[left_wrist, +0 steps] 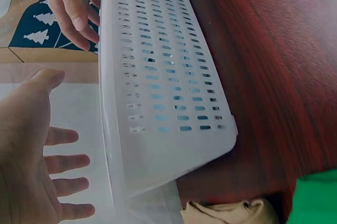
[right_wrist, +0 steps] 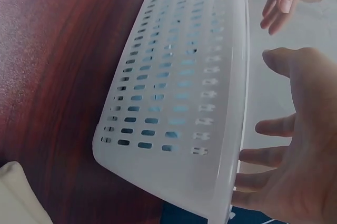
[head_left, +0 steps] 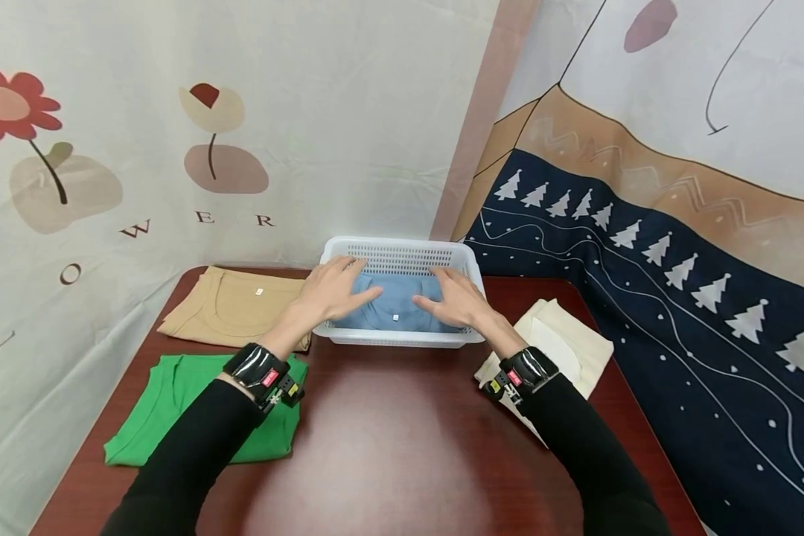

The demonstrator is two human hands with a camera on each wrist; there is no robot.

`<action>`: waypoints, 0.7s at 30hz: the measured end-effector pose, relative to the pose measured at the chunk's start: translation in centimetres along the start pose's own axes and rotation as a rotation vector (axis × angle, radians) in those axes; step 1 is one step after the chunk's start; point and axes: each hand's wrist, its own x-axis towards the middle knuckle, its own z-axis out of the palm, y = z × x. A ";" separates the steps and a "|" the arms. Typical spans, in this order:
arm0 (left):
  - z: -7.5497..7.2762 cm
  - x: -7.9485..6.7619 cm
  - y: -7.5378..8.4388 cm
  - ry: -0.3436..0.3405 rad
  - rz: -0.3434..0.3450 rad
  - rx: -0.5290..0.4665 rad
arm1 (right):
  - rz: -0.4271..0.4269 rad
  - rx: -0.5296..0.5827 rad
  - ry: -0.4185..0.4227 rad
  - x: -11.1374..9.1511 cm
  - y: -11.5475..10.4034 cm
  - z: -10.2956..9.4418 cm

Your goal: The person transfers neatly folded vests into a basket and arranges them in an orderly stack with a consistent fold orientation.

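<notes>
A white perforated plastic basket [head_left: 402, 339] stands at the back middle of the table, with a folded blue shirt [head_left: 395, 301] lying inside it. Over its left end is my left hand [head_left: 335, 289], fingers spread and holding nothing. My right hand [head_left: 457, 298] hovers over the right end in the same way, thumb pointing inward. Both wrist views show the hands above the rim: the left hand [left_wrist: 39, 150] has its fingers apart, and the right hand [right_wrist: 295, 145] has its fingertips close to the basket's edge.
On the left of the table lie a folded tan shirt [head_left: 241, 298] and, nearer, a folded green shirt [head_left: 181, 402]. A folded cream garment [head_left: 563, 342] is at the right, partly under my right forearm. Printed curtains [head_left: 375, 149] hang behind the reddish-brown table [head_left: 382, 447].
</notes>
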 end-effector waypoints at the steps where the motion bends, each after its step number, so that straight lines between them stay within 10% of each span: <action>1: -0.1 -0.3 -0.1 0.003 0.003 0.004 | -0.013 -0.014 0.006 -0.2 -0.1 0.0; 21: -0.5 -6.1 -2.6 0.052 -0.005 -0.010 | -0.168 -0.064 0.091 -3.2 -2.3 0.8</action>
